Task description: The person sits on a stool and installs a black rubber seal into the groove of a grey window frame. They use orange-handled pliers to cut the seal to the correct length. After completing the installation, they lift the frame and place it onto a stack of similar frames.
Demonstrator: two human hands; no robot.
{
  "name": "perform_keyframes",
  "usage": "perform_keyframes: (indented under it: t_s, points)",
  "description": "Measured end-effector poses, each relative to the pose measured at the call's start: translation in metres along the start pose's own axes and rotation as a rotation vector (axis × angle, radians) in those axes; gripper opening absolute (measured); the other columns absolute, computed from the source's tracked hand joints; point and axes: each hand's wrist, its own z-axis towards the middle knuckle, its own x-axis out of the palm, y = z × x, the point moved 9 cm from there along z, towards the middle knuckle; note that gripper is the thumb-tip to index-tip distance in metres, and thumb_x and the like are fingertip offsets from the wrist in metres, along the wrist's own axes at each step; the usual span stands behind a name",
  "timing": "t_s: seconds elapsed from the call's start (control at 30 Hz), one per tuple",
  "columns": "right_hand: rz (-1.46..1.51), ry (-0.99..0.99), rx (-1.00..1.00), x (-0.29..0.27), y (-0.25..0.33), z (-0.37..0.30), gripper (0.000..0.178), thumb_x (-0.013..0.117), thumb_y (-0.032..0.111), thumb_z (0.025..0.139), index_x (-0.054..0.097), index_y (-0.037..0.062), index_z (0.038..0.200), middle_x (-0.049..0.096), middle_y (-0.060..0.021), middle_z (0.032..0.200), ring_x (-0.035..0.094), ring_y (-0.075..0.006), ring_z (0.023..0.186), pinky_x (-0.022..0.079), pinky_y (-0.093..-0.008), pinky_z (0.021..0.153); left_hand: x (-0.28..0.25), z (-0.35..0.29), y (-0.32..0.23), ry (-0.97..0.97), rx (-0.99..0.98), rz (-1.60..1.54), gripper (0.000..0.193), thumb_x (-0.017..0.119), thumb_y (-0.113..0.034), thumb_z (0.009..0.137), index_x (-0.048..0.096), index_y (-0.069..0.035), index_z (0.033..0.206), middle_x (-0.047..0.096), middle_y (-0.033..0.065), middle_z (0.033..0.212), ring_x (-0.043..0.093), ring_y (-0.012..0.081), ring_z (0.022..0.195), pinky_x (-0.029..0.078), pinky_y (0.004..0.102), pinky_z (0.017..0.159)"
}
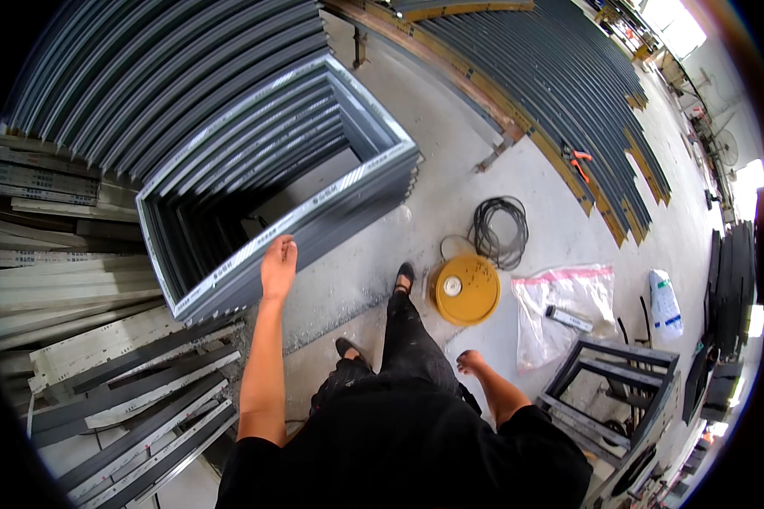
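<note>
The stacked frames (280, 182) stand on the floor (450, 187) at front left; the left hand (278, 265) rests flat on the near rail, grip released, so a push could topple them; the right hand (469, 362) hangs loosely clenched, empty; the cable (499, 229) by the bucket (464, 289) could trip a foot.

A round yellow plastic bucket lid (464, 290) lies on the grey concrete floor (450, 153), with a coil of black cable (498, 231) just beyond it. Beside the lid lies a clear plastic bag (569, 310) with a pink strip. A white sack (665, 305) lies farther right. Long dark grey metal profiles (560, 93) are stacked along the floor's far side, orange-handled pliers (580, 163) resting on them. Pale profiles (51, 288) pile at the left edge.
</note>
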Motion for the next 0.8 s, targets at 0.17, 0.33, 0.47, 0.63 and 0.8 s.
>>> perform_keyframes:
  t_s: [0.17, 0.33, 0.47, 0.63, 0.8]
  points:
    - [0.134, -0.078, -0.23, -0.082, 0.109, 0.038, 0.024, 0.058, 0.016, 0.088, 0.067, 0.0003, 0.104, 0.071, -0.0106, 0.079, 0.068, -0.0184, 0.066, 0.054, -0.0302, 0.056, 0.058, 0.062, -0.032, 0.004, 0.052, 0.22, 0.026, 0.056, -0.027, 0.094, 0.063, -0.008, 0.11, 0.069, 0.0164, 0.104, 0.066, 0.0327, 0.098, 0.051, 0.0418, 0.087]
    - [0.287, -0.128, -0.441, -0.171, 0.226, 0.027, 0.027, 0.059, 0.017, 0.089, 0.068, -0.0021, 0.106, 0.072, -0.0099, 0.083, 0.07, -0.017, 0.071, 0.055, -0.0299, 0.062, 0.135, 0.113, -0.085, 0.057, 0.116, 0.268, 0.03, 0.057, -0.025, 0.092, 0.063, -0.002, 0.111, 0.068, 0.0176, 0.105, 0.061, 0.0368, 0.104, 0.048, 0.0433, 0.091]
    - [0.258, -0.17, -0.495, -0.216, 0.252, 0.06, 0.025, 0.058, 0.016, 0.091, 0.067, -0.0023, 0.106, 0.071, -0.0107, 0.082, 0.07, -0.0186, 0.071, 0.055, -0.0306, 0.061, 0.177, 0.122, -0.108, 0.131, 0.117, 0.317, 0.032, 0.058, -0.026, 0.092, 0.063, -0.002, 0.112, 0.066, 0.0185, 0.108, 0.06, 0.0373, 0.106, 0.046, 0.0444, 0.094]
    - [0.389, -0.126, -0.316, -0.226, 0.223, 0.093, 0.021, 0.057, 0.015, 0.091, 0.064, -0.0012, 0.103, 0.068, -0.0103, 0.078, 0.068, -0.0199, 0.066, 0.053, -0.0314, 0.056, 0.193, 0.128, -0.104, 0.113, 0.124, 0.537, 0.034, 0.059, -0.027, 0.091, 0.062, -0.004, 0.115, 0.063, 0.0181, 0.115, 0.056, 0.0372, 0.112, 0.044, 0.0466, 0.097]
    - [0.428, -0.005, -0.02, -0.189, 0.135, 0.15, 0.016, 0.053, 0.012, 0.09, 0.062, 0.0027, 0.098, 0.067, -0.0108, 0.076, 0.065, -0.0208, 0.061, 0.049, -0.0331, 0.052, 0.202, 0.156, -0.095, 0.13, 0.052, 0.625, 0.034, 0.058, -0.03, 0.092, 0.061, -0.006, 0.116, 0.062, 0.0174, 0.115, 0.055, 0.0365, 0.112, 0.043, 0.0478, 0.098]
